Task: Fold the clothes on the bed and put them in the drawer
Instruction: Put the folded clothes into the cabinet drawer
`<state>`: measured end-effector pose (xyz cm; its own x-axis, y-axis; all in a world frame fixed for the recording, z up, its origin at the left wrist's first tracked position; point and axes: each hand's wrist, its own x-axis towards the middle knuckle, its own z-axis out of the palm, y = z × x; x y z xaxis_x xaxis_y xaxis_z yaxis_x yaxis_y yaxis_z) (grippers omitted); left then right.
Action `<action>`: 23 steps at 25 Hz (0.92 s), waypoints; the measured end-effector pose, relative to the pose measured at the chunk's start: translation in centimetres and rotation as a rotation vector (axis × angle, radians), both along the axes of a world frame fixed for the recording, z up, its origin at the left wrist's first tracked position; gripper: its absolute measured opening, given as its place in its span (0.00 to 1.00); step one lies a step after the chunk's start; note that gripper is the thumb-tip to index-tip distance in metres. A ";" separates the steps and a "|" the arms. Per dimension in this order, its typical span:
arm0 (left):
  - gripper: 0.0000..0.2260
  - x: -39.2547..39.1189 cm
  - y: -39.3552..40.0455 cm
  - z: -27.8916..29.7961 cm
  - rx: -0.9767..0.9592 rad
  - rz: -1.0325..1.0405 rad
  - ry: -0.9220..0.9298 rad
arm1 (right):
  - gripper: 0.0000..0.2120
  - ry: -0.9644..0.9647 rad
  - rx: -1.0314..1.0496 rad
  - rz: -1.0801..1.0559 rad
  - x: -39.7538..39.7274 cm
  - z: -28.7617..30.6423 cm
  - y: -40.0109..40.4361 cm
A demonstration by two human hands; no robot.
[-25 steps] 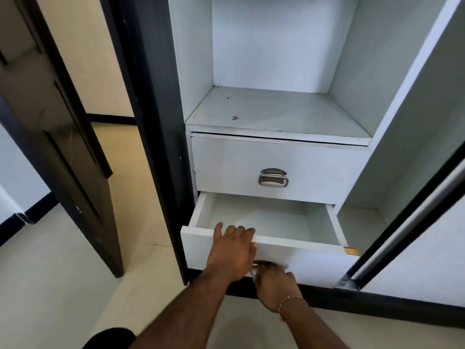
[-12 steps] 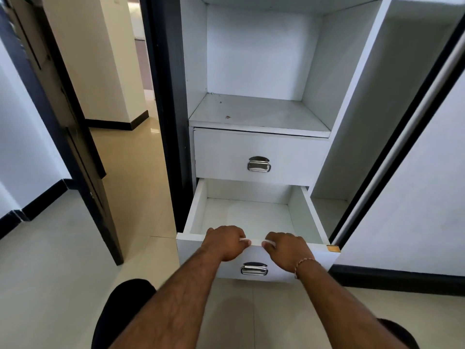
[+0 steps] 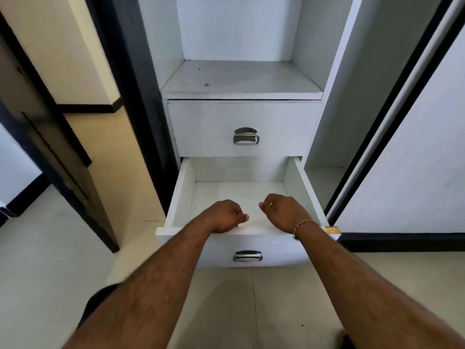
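White wardrobe bay, tiled floor (image 3: 45,273) below. Lower drawer (image 3: 241,200) is pulled out, nothing inside; left hand (image 3: 222,216) curls over its front edge, right hand (image 3: 283,212) hovers loosely curled just above, grip unclear. Upper drawer (image 3: 244,127) closed under a bare shelf (image 3: 241,76). Pull evenly with both hands so it runs straight. Clothes and bed out of frame.

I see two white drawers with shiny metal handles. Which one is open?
The lower white wooden drawer is pulled out, nothing visible inside, both hands at its front edge. The upper white drawer sits flush and closed.
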<state>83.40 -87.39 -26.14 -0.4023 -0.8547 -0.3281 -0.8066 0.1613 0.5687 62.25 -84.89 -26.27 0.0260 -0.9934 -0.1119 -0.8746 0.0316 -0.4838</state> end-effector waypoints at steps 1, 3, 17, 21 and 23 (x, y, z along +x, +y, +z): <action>0.12 -1.0 -1.7 -0.5 0.045 0.011 0.077 | 0.15 -0.021 -0.010 -0.021 -0.8 -0.4 -1.6; 0.06 -4.0 -5.3 -1.3 0.078 0.024 0.224 | 0.13 -0.080 -0.039 -0.045 -2.6 -1.0 -4.6; 0.07 -51.6 0.4 21.7 0.685 -0.387 0.302 | 0.11 -0.559 -0.174 -1.366 -39.7 17.7 12.3; 0.07 -72.1 8.9 27.2 0.774 -0.564 0.266 | 0.12 -0.533 -0.252 -1.657 -55.4 22.8 23.2; 0.07 -79.9 12.1 28.3 0.779 -0.637 0.260 | 0.12 -0.537 -0.306 -1.771 -61.4 24.4 28.1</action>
<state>3.54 -75.29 2.17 -0.8427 -0.0476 -0.5364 -0.5379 0.0279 0.8426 0.83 -56.82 -1.86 -0.9539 0.1137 -0.2779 0.2975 0.4832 -0.8234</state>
